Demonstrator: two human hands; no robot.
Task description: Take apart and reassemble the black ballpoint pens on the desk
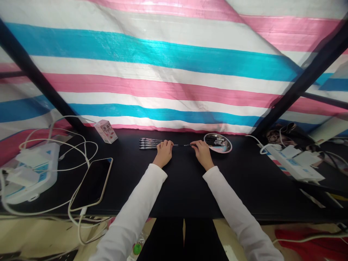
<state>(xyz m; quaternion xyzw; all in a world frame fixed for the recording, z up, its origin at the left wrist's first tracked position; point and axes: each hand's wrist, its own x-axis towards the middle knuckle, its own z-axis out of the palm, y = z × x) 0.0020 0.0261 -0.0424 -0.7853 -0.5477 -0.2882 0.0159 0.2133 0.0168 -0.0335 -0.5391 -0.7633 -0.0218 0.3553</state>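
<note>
My left hand (163,151) and my right hand (201,151) rest on a black table (179,181), both with fingers curled. Between them they hold one thin black pen (181,145) lying level, each hand on one end. Just left of my left hand lies a row of several black pens (148,143). A round metal dish (218,143) with more pens in it sits right beside my right hand.
A phone (92,183) on a white cable lies at left, next to a white power strip (28,172) with tangled cords. A small pink carton (106,131) stands behind. Another power strip (295,163) lies at right. A striped tarp (174,72) hangs behind.
</note>
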